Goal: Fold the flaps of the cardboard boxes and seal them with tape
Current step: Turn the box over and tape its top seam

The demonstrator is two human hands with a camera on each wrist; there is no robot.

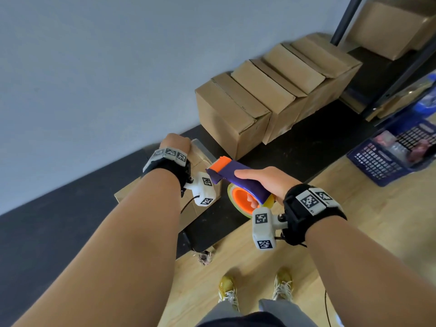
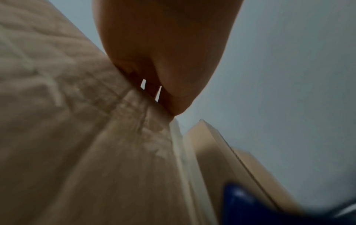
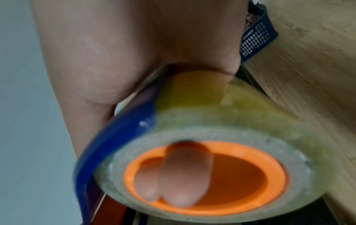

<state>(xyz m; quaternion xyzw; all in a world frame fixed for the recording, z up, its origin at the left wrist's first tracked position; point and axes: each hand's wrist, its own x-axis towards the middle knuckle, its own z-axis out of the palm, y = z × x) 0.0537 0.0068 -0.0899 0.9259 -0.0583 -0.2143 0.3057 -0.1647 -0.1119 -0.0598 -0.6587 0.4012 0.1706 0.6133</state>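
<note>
A brown cardboard box (image 1: 198, 165) lies on the black mat, mostly hidden under my left forearm. My left hand (image 1: 175, 143) rests on its far end with the fingers curled over the edge; the left wrist view shows this hand (image 2: 163, 60) on the box top (image 2: 77, 121). A clear strip of tape (image 1: 203, 149) runs from that end to the tape dispenser (image 1: 232, 171), which is purple with an orange head. My right hand (image 1: 259, 179) grips the dispenser. Its fingers (image 3: 185, 175) pass through the orange core of the tape roll (image 3: 250, 121).
A row of closed cardboard boxes (image 1: 271, 95) stands on the mat along the grey wall. A blue plastic basket (image 1: 389, 156) and a dark shelf frame (image 1: 401, 74) with another box are at the right. I stand on the wooden floor (image 1: 354, 185).
</note>
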